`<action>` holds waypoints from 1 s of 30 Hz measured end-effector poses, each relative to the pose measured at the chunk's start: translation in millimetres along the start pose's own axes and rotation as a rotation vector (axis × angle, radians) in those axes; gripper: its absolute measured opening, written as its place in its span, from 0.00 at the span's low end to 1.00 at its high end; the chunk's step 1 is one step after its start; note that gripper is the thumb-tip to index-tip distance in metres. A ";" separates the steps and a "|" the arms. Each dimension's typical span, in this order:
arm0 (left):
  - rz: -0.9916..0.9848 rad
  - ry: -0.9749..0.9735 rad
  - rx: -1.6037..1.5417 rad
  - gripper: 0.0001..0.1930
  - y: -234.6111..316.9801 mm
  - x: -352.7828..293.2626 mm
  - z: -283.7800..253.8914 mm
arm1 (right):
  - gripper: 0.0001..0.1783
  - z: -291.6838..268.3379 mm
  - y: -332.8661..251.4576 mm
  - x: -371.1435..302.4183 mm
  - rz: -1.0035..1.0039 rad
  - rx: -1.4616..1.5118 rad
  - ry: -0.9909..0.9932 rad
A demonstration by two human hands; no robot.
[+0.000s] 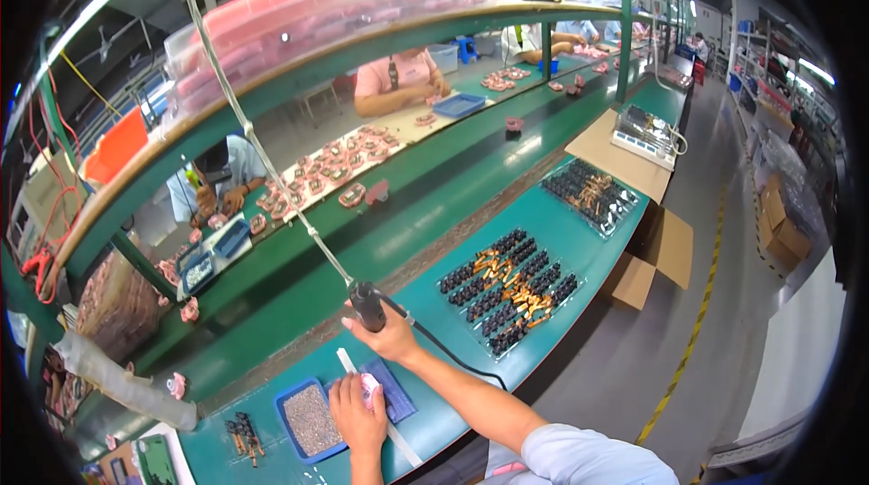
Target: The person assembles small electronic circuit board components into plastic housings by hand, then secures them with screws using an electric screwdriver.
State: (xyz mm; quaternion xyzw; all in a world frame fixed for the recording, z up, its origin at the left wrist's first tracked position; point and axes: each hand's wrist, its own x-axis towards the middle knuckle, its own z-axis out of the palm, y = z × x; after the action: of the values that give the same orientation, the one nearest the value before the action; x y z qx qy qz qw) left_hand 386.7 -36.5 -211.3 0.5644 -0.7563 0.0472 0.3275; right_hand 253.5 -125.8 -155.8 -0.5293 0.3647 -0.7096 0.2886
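Note:
My right hand [387,333] is wrapped round a black electric screwdriver [367,304], which hangs from a pale rope and has a black cord. Its tip is hidden by my hand. Just below and to the left, my left hand [358,417] holds a small pink plastic part [369,387] against a dark blue pad [396,394] on the bench; the fingers hide much of the part. Directly left of that hand is a blue tray [286,413] full of tiny metal pieces, probably screws. A few black pieces with orange ends [243,438] lie farther left.
Clear trays of black and orange parts [507,290] lie on the green bench [434,376] to the right. Beyond runs a green conveyor belt [425,186] with scattered pink parts. Co-workers sit across it. A cardboard box [665,250] stands by the bench's right edge.

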 end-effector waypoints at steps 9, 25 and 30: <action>0.033 0.034 -0.009 0.19 -3.7 -2.1 2.3 | 0.15 2.5 -0.6 -13.9 -0.043 -0.071 0.045; -0.048 0.038 -0.037 0.25 -4.1 -6.1 6.9 | 0.18 0.1 -6.4 -22.9 -0.014 -0.038 -0.122; -0.091 0.024 -0.047 0.28 -3.7 -6.8 4.7 | 0.21 -6.1 -7.8 -23.5 -0.006 0.086 -0.166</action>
State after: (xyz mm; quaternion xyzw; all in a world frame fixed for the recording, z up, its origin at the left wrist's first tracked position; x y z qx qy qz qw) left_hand 388.9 -34.3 -219.8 0.5896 -0.7268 0.0214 0.3517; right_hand 253.9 -101.4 -163.1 -0.5747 0.3069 -0.6791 0.3381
